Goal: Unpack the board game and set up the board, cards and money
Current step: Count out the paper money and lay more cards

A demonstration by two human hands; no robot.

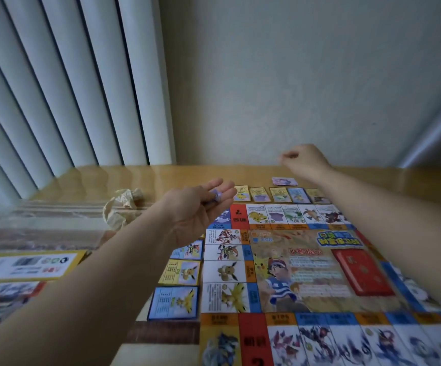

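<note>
The colourful game board lies flat on the wooden table, with a red card deck on its middle. Property cards line its far edge and its left edge. A purple banknote pile sits beyond the far row. My left hand is held palm up over the board's far left corner, fingers straight, with a small purple piece lying on the fingers. My right hand hovers above the banknotes, its fingers curled; whether it pinches anything is blurred.
A crumpled plastic bag lies left of the board. The game box and a printed sheet sit at the near left. Vertical blinds and a wall stand right behind the table's far edge.
</note>
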